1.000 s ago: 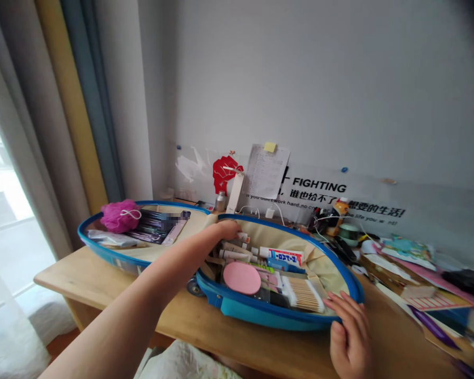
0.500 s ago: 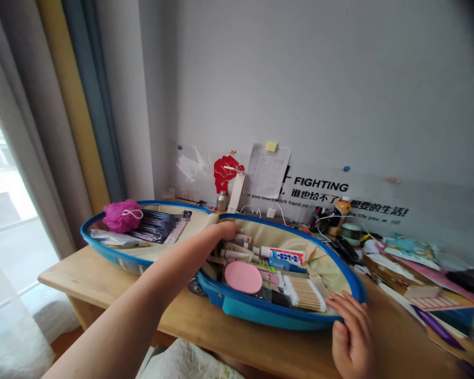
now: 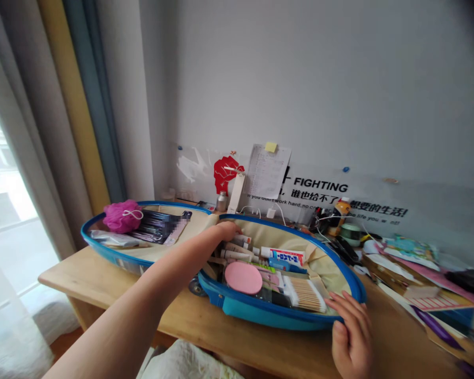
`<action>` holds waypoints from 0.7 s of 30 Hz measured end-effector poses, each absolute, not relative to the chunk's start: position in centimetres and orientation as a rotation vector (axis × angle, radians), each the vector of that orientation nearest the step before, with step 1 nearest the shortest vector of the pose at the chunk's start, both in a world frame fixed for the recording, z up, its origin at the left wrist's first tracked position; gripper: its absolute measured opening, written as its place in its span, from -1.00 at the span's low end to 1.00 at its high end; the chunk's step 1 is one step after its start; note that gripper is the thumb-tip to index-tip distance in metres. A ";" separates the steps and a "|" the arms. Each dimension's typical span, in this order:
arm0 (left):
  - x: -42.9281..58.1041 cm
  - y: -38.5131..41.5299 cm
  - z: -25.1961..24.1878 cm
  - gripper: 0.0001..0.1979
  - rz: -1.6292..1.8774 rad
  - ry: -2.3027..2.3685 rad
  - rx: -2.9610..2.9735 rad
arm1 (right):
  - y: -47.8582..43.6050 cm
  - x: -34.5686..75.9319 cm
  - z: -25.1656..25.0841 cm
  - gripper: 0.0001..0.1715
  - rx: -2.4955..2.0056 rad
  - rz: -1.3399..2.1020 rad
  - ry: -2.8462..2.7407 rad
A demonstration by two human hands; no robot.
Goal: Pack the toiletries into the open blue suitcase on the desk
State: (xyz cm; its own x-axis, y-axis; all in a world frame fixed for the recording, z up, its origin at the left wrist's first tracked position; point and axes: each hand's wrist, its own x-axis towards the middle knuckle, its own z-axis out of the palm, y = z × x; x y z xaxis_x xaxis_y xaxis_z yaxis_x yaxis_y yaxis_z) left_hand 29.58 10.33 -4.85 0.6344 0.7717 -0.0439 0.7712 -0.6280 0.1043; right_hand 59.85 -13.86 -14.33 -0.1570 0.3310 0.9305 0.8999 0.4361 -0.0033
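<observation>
A blue-rimmed suitcase [image 3: 260, 310] lies open in two halves, its lining cream. My left hand [image 3: 228, 231] reaches into the back left corner of the right half, fingers curled down beside several tubes; whatever they grip is hidden. My right hand [image 3: 353, 329] rests on the front right rim, fingers apart and holding nothing. Between my hands lie a pink soap box [image 3: 243, 278], a toothpaste tube [image 3: 284, 256], a blue bottle [image 3: 286, 265] and a pack of cotton swabs [image 3: 305, 293]. The left half carries a magenta bath puff [image 3: 122, 216] and a dark flat packet [image 3: 154, 226].
The suitcase stands on a wooden desk [image 3: 181, 326]. Behind it are a white lamp [image 3: 237, 192], a small metal-capped bottle [image 3: 221, 201] and cables. An orange-labelled bottle [image 3: 341, 215], a green jar [image 3: 351, 234], papers and a purple item [image 3: 438, 327] crowd the right side.
</observation>
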 end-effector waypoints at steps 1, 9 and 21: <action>29.6 10.3 -4.8 -0.45 0.006 1.299 2.740 | -13.9 59.9 -14.4 -0.67 -1.070 -0.724 -1.705; 29.6 9.8 -4.3 -0.45 -0.019 1.312 2.758 | -14.0 59.8 -14.3 -0.67 -1.094 -0.738 -1.706; 27.9 5.8 -1.3 -0.57 0.294 1.372 2.804 | -13.6 59.9 -14.4 -0.65 -1.036 -0.741 -1.708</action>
State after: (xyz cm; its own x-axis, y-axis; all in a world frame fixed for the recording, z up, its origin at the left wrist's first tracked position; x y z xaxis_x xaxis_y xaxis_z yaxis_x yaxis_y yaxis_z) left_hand 27.93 5.84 -1.34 0.5996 0.7831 0.1649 0.7820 -0.6172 0.0875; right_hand 59.86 -13.60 -14.35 -0.1693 0.3023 0.9381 0.8916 0.4525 0.0151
